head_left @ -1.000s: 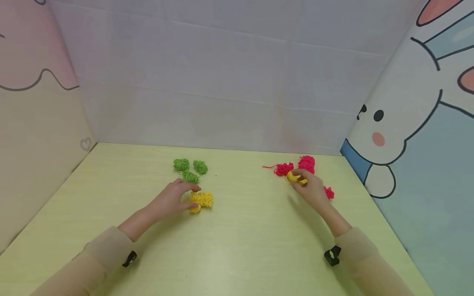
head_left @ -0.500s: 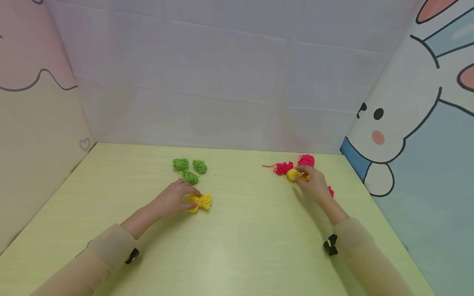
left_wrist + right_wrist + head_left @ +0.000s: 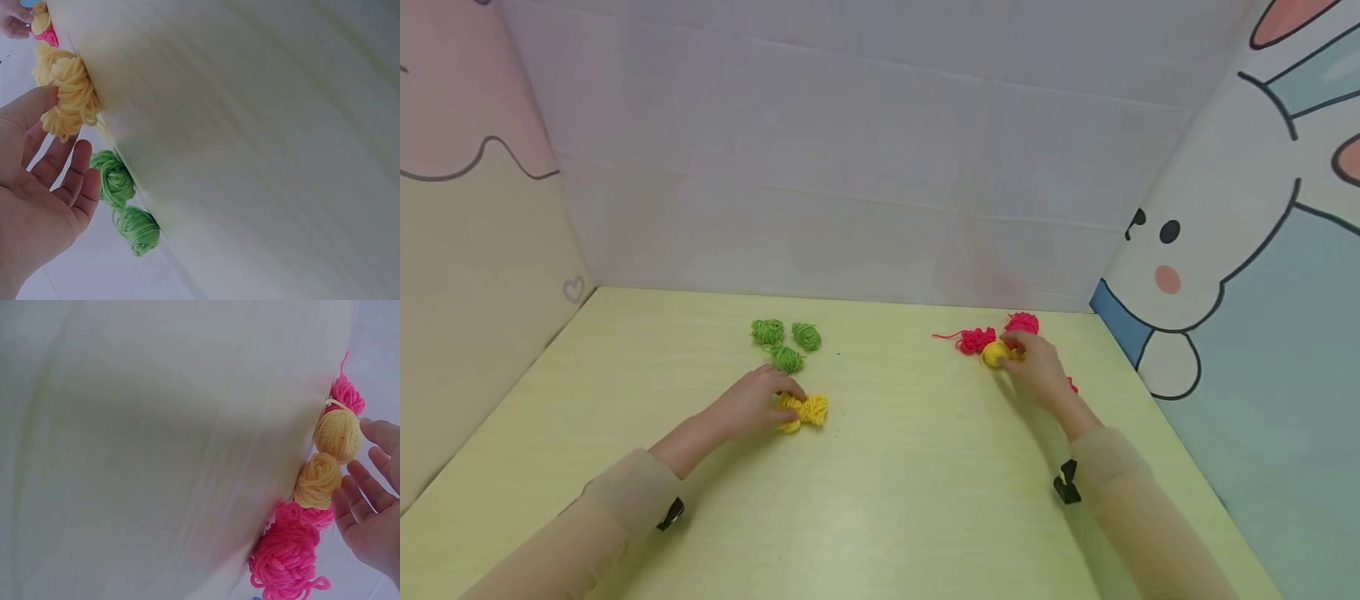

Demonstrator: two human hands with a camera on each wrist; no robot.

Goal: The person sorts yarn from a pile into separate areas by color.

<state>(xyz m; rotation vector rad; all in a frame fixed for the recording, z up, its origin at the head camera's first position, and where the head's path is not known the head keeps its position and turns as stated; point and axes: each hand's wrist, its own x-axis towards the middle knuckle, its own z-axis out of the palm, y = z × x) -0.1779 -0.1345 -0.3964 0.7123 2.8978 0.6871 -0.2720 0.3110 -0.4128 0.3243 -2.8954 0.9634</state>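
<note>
In the head view my left hand (image 3: 752, 406) pinches a yellow yarn bundle (image 3: 815, 410) on the table. The left wrist view shows the thumb against this looped yarn (image 3: 75, 94), the index finger partly hidden behind it. More yellow yarn (image 3: 47, 59) lies just beyond. My right hand (image 3: 1036, 367) is beside a round yellow yarn ball (image 3: 995, 354). In the right wrist view its thumb tip is at the edge of the ball (image 3: 338, 436), fingers spread and loosely bent. A second yellow yarn bundle (image 3: 319, 481) lies near the other fingertips.
Several green yarn balls (image 3: 787, 359) sit behind the left hand. Pink yarn (image 3: 976, 341) with a loose tail, another pink ball (image 3: 1023, 322) and a larger pink bundle (image 3: 286, 559) surround the right hand. A white back wall (image 3: 850, 183) and printed side panels enclose the table (image 3: 880, 500).
My right hand has set the yellow yarn down among the pink yarn and loosened around it. My left hand has closed onto the yellow bundle, which has shifted slightly left.
</note>
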